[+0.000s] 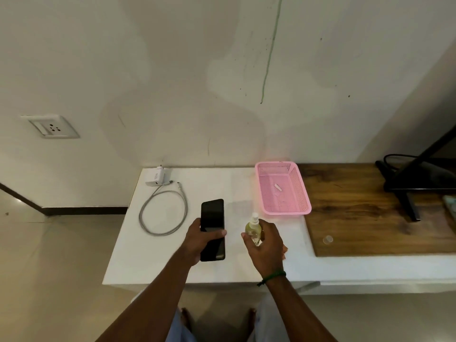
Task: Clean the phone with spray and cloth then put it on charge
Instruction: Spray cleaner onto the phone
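- Left hand grips the phone at frame centre, screen up, long axis running near-to-far.
- Right hand grips the spray bottle just right of the phone, nozzle up. Spray likely has to go left.
- Charger and cable lie beyond, left of the phone.
- Socket is on the wall, far left.

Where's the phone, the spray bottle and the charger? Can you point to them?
phone [212, 213]: head view, on the upper part of its dark screen.
spray bottle [252, 228]: head view, on its yellowish body below the white nozzle.
charger [155, 178]: head view, on the white plug block.
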{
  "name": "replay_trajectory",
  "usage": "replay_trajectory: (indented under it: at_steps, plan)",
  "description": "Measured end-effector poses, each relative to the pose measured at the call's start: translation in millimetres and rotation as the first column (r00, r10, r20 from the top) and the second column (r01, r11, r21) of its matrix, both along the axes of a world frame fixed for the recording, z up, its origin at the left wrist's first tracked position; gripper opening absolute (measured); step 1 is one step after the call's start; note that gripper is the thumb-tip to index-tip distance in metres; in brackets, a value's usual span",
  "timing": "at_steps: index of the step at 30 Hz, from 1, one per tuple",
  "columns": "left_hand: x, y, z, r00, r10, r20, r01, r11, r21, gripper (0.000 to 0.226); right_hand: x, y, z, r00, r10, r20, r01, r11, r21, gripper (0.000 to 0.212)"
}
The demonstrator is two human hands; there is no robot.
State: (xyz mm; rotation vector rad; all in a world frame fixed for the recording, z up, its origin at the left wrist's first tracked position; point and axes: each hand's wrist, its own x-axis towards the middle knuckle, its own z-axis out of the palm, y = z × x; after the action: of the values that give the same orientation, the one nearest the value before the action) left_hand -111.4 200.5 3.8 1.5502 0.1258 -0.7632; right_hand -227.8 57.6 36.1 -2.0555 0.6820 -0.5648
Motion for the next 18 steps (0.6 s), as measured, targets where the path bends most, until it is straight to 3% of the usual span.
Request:
replay_trajectory:
  at_steps: [9,14,18]
  plan:
    - [-26,22,78,0.996,-0.055,-0.069,0.016,0.883,-0.469,0.058,-26,14,85,0.965,-0.004,0.263,-0.031,0.991,0.13,0.062]
    - [-39,40,108,0.987,-0.151,-0.062,0.068,0.726,-0.684,0.055,-50,26,134,0.913,0.029,0.408,-0.131,0.966,0.223,0.056]
    - [-48,48,128,0.972,-0.212,-0.097,0.046,0.583,-0.811,0.079,-65,31,157,0.893,0.058,0.446,-0.207,0.934,0.292,0.05]
